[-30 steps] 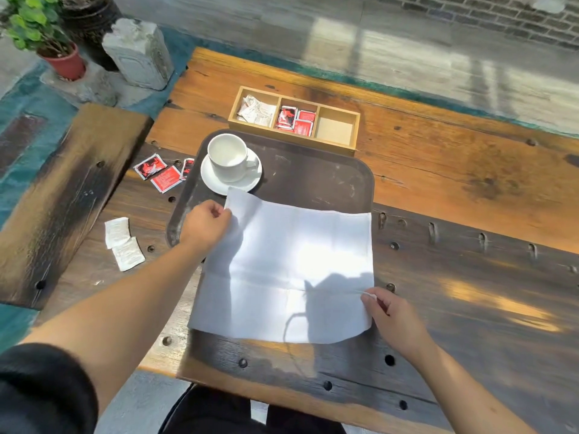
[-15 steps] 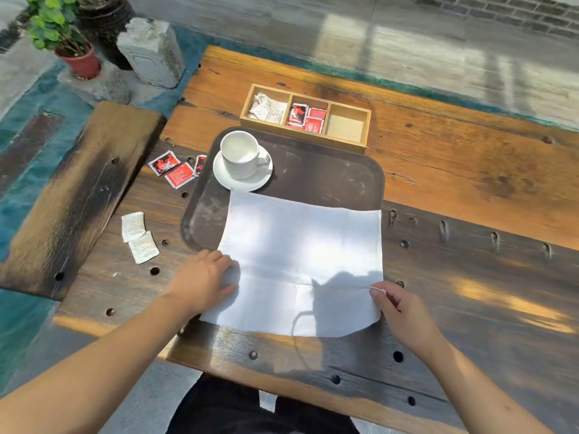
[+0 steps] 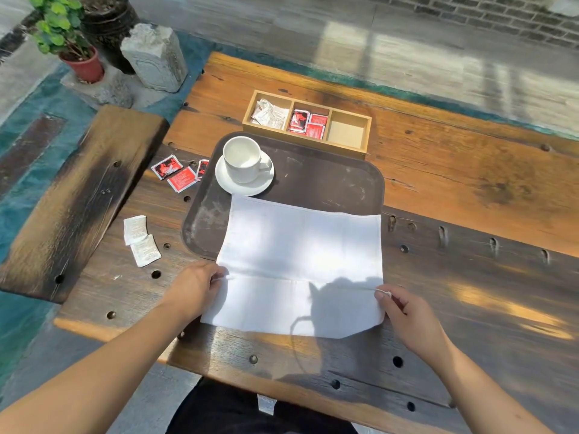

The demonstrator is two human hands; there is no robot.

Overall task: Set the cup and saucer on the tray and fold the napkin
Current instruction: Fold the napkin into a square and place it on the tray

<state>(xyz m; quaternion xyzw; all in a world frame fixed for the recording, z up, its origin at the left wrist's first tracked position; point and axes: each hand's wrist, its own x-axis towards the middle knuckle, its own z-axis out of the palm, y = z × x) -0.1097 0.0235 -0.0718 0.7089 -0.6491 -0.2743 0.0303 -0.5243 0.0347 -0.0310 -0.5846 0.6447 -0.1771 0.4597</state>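
On the tray: one cup, one saucer, one napkin partly overhanging. Left of tray: three red sachets, two white sachets. Behind tray: one three-compartment wooden box. Two hands.

one head-worn view looks forward and down, close over the wooden table from its near edge.
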